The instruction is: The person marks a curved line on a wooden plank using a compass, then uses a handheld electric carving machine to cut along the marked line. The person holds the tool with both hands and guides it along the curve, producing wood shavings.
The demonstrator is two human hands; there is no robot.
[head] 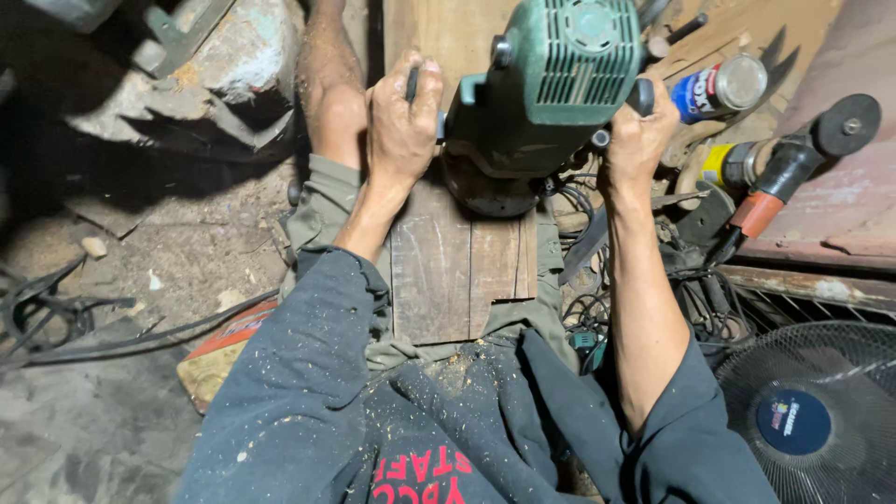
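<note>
You had your left hand [401, 117] and right hand [639, 140] clamped apart on the green router's [546, 89] side grips, steadying it upright on the board [457, 266] across your lap.

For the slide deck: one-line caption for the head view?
Both hands, left hand and right hand, grip a green power tool on a wooden board.

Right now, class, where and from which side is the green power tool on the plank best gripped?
By its two side handles, one from each side: the left hand wraps the left handle, the right hand the right knob. The green power tool has a bulky, upright body on the plank, too wide for fingers.
</note>
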